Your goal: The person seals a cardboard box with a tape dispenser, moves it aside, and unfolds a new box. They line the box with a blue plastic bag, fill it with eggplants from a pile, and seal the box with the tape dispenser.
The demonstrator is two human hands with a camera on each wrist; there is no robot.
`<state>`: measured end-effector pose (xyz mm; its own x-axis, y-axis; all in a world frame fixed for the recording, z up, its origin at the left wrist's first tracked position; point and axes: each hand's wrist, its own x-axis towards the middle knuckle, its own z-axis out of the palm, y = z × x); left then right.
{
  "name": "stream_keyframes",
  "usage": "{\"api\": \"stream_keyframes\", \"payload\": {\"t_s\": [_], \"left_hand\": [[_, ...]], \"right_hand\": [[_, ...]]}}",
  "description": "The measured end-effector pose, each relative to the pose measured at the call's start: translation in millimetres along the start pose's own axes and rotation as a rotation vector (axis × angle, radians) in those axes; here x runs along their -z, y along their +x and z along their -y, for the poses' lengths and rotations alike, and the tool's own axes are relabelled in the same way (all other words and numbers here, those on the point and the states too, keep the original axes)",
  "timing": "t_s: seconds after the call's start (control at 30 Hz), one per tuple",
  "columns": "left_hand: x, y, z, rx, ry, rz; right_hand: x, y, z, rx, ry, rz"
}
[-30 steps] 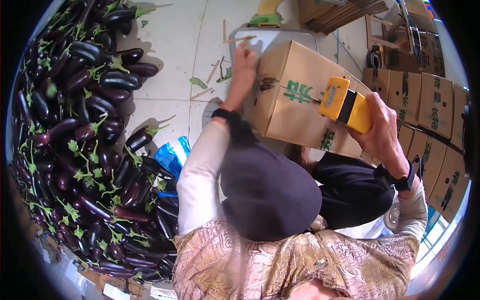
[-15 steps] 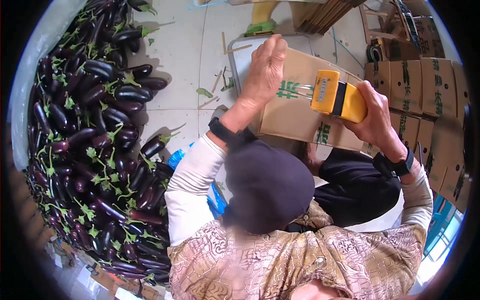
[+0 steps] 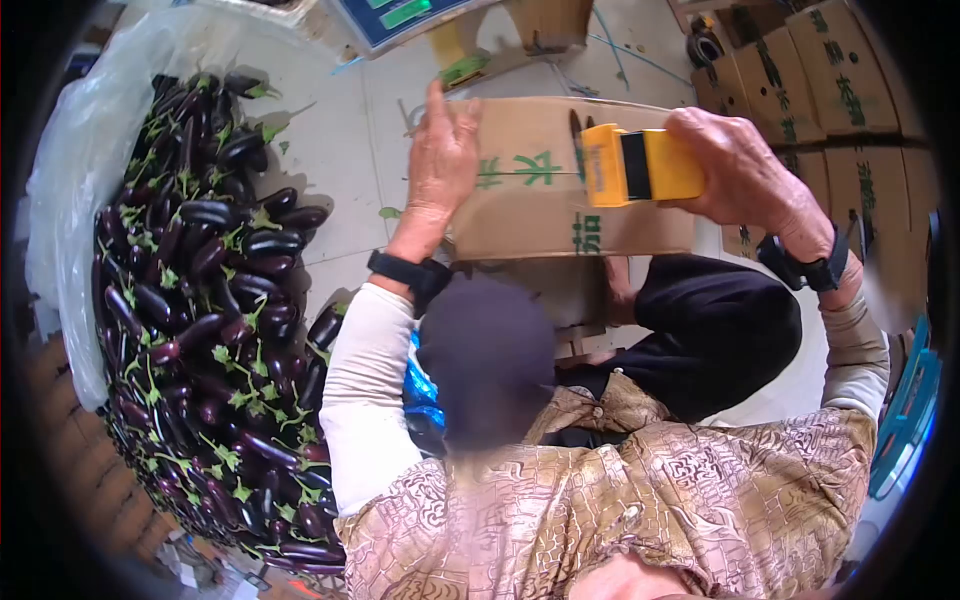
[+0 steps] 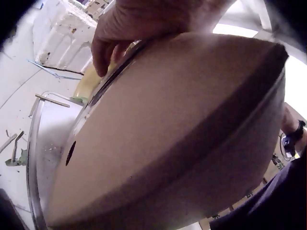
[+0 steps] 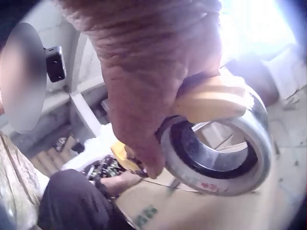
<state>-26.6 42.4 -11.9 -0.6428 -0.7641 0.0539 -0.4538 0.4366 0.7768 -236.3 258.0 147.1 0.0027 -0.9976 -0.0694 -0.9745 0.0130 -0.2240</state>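
In the head view a cardboard box with green characters lies crosswise before the person. The left hand rests at its left end, fingers extended. In the left wrist view, the left hand's fingers reach over an edge of the box. The right hand grips a yellow tape dispenser over the box's right half. A wide roll of clear tape shows on the dispenser in the right wrist view, beside the right hand. Whether tape sticks to the box cannot be told.
A large heap of eggplants covers the floor at left, with clear plastic sheeting along it. Printed cartons are stacked at right. A blue-framed device with a green display stands at the top. Blue plastic lies near the left arm.
The left hand has moved from beyond the box, over its top, to its left end. The box now sits straighter across the view. The dispenser and right hand appear farther left and higher; the view has shifted.
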Motion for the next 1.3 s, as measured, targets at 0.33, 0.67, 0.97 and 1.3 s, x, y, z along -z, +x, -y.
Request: {"api": "stream_keyframes", "payload": {"t_s": [0.33,0.67,0.97,1.3], "left_hand": [[5,-2,-14,0.041,0.109,0.042],[8,-1,-24,0.132,0.136,0.084],[30,15,17,0.081,0.151,0.114],[48,20,25,0.138,0.095,0.169]], "right_hand": [[-47,-115,-88,-0.233,0.107,-0.074],[-102,-130,-113,-0.282,0.306,-0.128],[-168,-113,-74,-0.307,0.635,-0.347],[-215,-111,-104,-0.208,0.606,-0.320]]}}
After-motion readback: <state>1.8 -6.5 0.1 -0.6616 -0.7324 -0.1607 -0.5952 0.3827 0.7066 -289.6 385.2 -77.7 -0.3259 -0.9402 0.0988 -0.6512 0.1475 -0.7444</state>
